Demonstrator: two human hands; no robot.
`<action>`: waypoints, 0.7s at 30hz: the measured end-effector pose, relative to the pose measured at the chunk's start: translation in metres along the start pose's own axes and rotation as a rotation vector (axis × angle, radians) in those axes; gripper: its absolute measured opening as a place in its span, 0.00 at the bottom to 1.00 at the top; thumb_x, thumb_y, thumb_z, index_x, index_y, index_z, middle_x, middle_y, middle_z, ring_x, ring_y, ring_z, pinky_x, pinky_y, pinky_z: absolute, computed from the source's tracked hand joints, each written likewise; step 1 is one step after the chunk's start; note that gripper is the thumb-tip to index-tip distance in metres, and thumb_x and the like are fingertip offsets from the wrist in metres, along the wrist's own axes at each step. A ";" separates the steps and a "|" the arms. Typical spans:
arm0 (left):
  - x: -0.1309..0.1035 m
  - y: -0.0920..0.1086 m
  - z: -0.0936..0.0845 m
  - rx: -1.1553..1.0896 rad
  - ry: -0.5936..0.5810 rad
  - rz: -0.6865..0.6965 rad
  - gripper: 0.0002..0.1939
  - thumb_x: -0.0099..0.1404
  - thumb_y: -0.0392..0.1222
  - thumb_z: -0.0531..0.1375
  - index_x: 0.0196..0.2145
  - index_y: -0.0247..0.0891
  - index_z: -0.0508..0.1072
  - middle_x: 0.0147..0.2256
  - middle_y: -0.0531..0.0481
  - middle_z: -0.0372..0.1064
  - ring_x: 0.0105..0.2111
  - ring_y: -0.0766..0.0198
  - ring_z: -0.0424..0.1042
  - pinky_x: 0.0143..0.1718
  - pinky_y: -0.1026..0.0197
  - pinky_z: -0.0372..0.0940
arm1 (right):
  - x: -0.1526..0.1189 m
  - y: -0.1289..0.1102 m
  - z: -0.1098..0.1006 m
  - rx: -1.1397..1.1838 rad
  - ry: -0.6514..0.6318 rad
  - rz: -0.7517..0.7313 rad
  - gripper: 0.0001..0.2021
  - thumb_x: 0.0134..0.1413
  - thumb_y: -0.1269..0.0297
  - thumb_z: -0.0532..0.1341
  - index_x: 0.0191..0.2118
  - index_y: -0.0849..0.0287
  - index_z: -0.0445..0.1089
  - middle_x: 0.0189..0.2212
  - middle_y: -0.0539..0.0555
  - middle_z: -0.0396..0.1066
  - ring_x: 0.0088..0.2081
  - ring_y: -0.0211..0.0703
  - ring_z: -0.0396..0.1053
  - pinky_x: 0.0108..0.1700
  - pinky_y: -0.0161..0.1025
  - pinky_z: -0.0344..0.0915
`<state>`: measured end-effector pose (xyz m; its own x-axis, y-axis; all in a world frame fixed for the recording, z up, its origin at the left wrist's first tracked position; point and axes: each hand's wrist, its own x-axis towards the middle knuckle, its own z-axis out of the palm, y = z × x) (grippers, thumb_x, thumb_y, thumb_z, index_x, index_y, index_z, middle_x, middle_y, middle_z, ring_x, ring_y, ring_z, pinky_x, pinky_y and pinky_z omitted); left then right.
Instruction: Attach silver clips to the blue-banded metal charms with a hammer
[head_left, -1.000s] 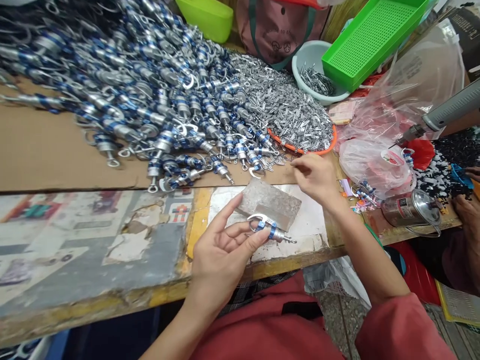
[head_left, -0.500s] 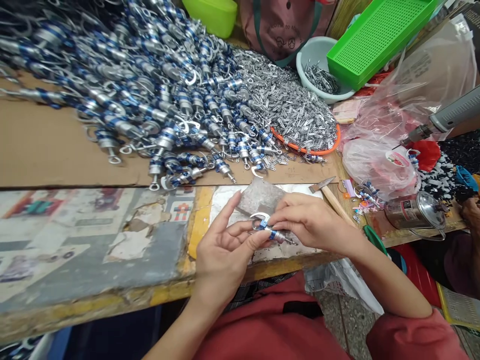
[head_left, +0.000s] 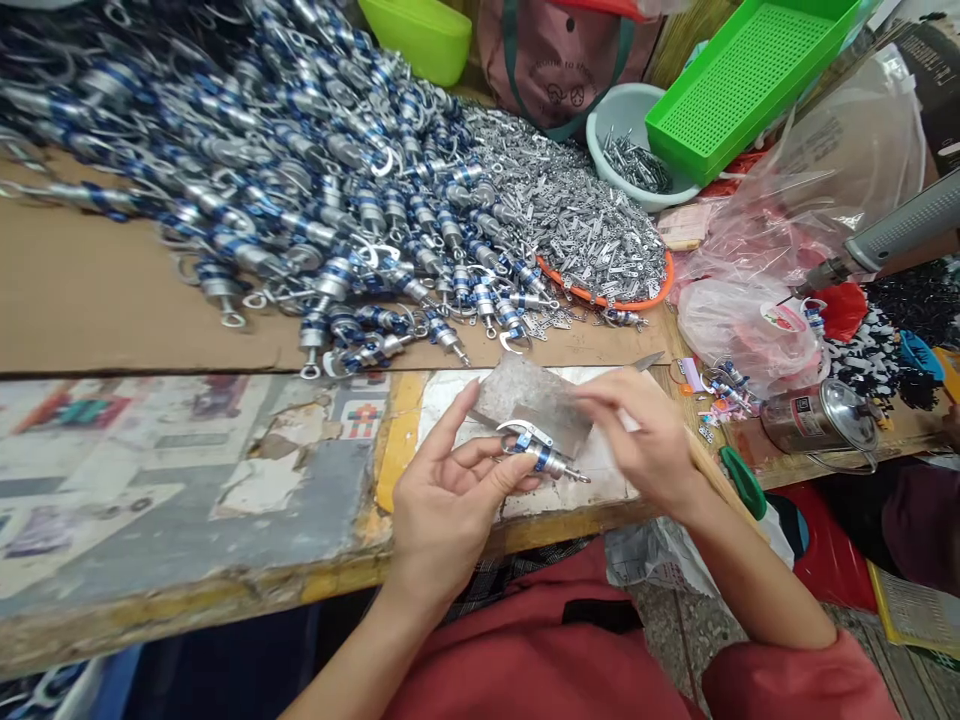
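Note:
A small blue and silver metal part (head_left: 549,460) with a curved silver hook lies in the fingers of my left hand (head_left: 457,490), over the front edge of a grey metal block (head_left: 529,385). To its right, my right hand (head_left: 645,435) is apart from the part, its thumb and fingers drawn together beside the block's right corner. The fingertips are blurred, and what they hold, if anything, cannot be made out. White, stained sheeting (head_left: 442,395) lies under the block.
A large heap of blue and silver parts (head_left: 337,180) covers the back left. Small plates (head_left: 600,235) fill an orange-rimmed tray. A hammer handle (head_left: 720,475) lies right of my right hand, near a metal mug (head_left: 806,420). A power tool (head_left: 900,225) juts in from the right.
My right hand has let go of the blue and silver part and moved right, towards the hammer. My left hand still holds the part in about the same place. The view has shifted slightly.

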<state>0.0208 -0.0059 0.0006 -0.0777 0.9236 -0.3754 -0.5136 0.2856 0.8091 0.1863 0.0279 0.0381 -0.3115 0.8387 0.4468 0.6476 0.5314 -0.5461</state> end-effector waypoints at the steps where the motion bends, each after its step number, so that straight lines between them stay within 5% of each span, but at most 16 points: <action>1: 0.000 0.000 0.000 -0.004 0.008 0.002 0.48 0.43 0.37 0.71 0.60 0.36 0.56 0.24 0.55 0.74 0.21 0.68 0.73 0.25 0.66 0.73 | -0.008 0.006 -0.012 -0.079 0.065 0.088 0.08 0.61 0.68 0.54 0.38 0.58 0.70 0.33 0.52 0.72 0.35 0.39 0.69 0.39 0.36 0.65; 3: 0.001 0.000 0.001 -0.015 0.019 0.003 0.48 0.42 0.36 0.71 0.59 0.35 0.57 0.23 0.56 0.73 0.21 0.68 0.72 0.25 0.66 0.73 | -0.029 0.025 -0.034 -0.313 0.069 0.312 0.09 0.59 0.62 0.56 0.43 0.57 0.67 0.36 0.54 0.71 0.35 0.41 0.69 0.37 0.38 0.66; 6: 0.001 0.000 0.001 -0.015 0.022 0.004 0.48 0.42 0.36 0.71 0.59 0.35 0.58 0.23 0.56 0.73 0.22 0.68 0.72 0.25 0.65 0.74 | -0.058 0.054 -0.051 -0.591 -0.223 0.482 0.17 0.56 0.58 0.58 0.49 0.59 0.66 0.39 0.59 0.70 0.38 0.50 0.69 0.38 0.45 0.67; 8: 0.001 -0.001 0.001 -0.006 0.025 0.007 0.47 0.42 0.36 0.71 0.59 0.34 0.58 0.23 0.55 0.74 0.22 0.68 0.73 0.26 0.64 0.74 | -0.067 0.065 -0.050 -0.601 -0.292 0.507 0.16 0.57 0.59 0.56 0.48 0.61 0.66 0.39 0.60 0.70 0.40 0.52 0.70 0.39 0.47 0.67; 13: 0.001 -0.002 0.001 -0.020 0.013 0.018 0.48 0.42 0.36 0.71 0.59 0.34 0.57 0.22 0.55 0.74 0.22 0.66 0.73 0.25 0.63 0.74 | -0.057 0.035 -0.041 -0.424 -0.075 0.179 0.20 0.59 0.65 0.56 0.57 0.58 0.60 0.45 0.59 0.69 0.45 0.47 0.69 0.45 0.42 0.67; 17: 0.000 -0.001 0.002 -0.046 0.028 0.005 0.49 0.42 0.35 0.71 0.60 0.34 0.56 0.22 0.55 0.74 0.22 0.66 0.74 0.27 0.61 0.75 | -0.046 -0.010 -0.048 -0.318 -0.286 -0.085 0.30 0.58 0.77 0.51 0.64 0.49 0.47 0.46 0.54 0.70 0.42 0.40 0.71 0.41 0.34 0.68; 21: -0.001 0.000 0.001 -0.051 0.021 0.006 0.49 0.42 0.35 0.71 0.60 0.35 0.56 0.22 0.55 0.74 0.23 0.67 0.73 0.29 0.61 0.75 | -0.046 -0.024 -0.051 -0.336 -0.316 -0.111 0.33 0.55 0.79 0.49 0.65 0.49 0.46 0.39 0.53 0.72 0.33 0.39 0.71 0.33 0.32 0.67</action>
<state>0.0219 -0.0064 0.0018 -0.0989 0.9196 -0.3803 -0.5559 0.2659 0.7875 0.2207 -0.0293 0.0672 -0.5544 0.8017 0.2233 0.7713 0.5957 -0.2242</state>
